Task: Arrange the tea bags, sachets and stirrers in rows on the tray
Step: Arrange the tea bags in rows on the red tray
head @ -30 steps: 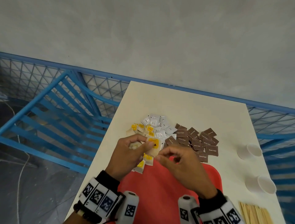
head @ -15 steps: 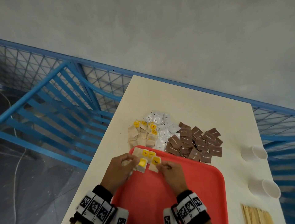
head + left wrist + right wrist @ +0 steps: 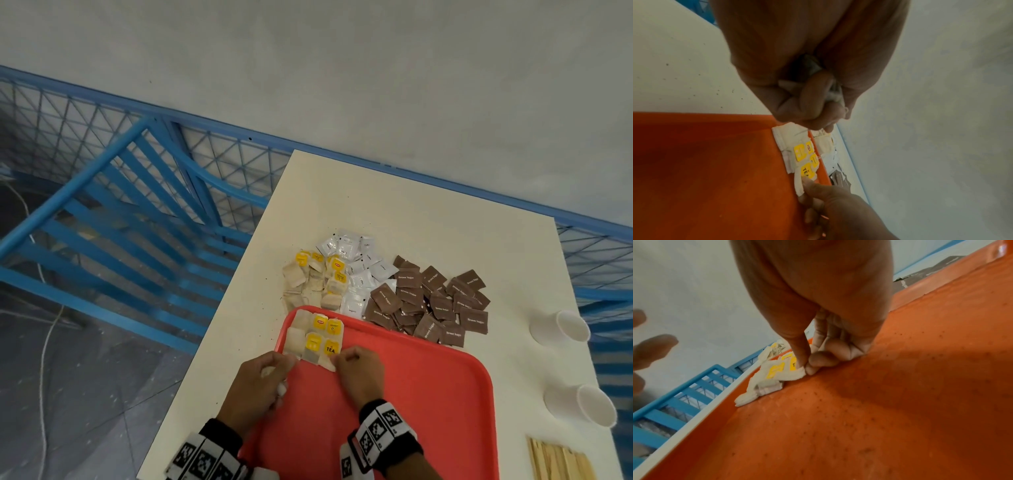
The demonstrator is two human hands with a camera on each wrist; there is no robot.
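A red tray (image 3: 411, 394) lies on the table in front of me. Several tea bags with yellow tags (image 3: 317, 337) lie in rows in its far left corner. My right hand (image 3: 337, 359) pinches the near corner of the tea bag with the TEA tag (image 3: 795, 373) between thumb and forefinger, flat on the tray. My left hand (image 3: 284, 365) is at the tray's left rim, curled round a bunch of crumpled tea bags (image 3: 816, 81). Beyond the tray lie a loose pile of tea bags (image 3: 315, 281), white sachets (image 3: 356, 267) and brown sachets (image 3: 431, 301). Wooden stirrers (image 3: 561, 462) lie at the near right.
Two white paper cups (image 3: 561, 325) (image 3: 582, 404) lie on their sides on the cream table (image 3: 411, 212), right of the tray. A blue metal railing (image 3: 137, 205) runs along the table's left and far edges. Most of the tray floor is bare.
Both hands came down from above the loose pile to the tray's far left corner. The TEA-tagged bag now lies on the tray beside the others.
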